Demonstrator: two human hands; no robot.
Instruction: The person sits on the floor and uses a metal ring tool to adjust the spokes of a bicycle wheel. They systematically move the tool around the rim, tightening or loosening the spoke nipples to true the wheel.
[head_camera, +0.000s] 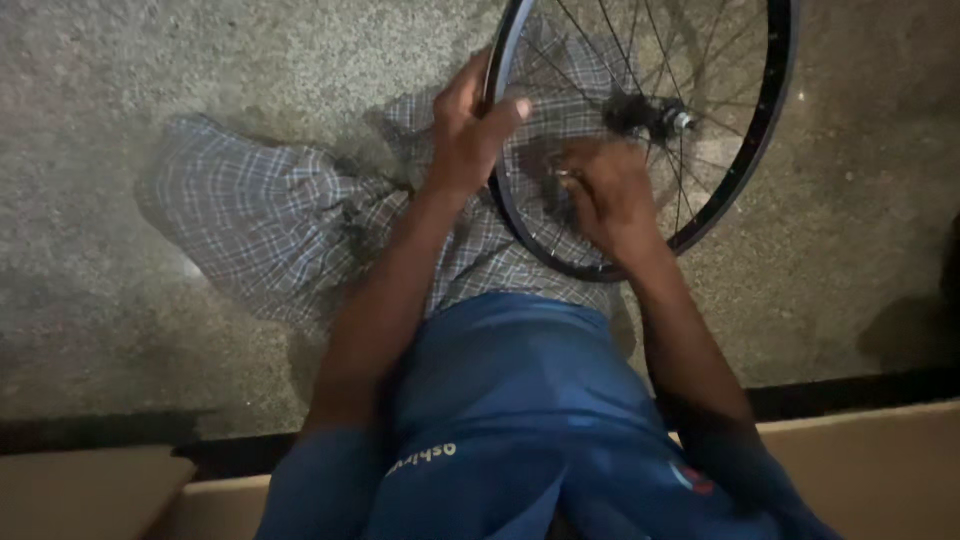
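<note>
Both our hands worked a bicycle wheel (640, 130) standing over our checked-cloth lap (270, 220): left hand (470, 130) fingers closed around the black rim's left side, right hand (605, 195) fingers curled among spokes below the hub (655, 118).

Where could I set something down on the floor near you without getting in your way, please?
Bare floor lies open left of the checked cloth, and more to the right of the wheel rim. The middle is crowded: the left hand has its grip on the rim, and the right hand works among the spokes over the lap.
</note>
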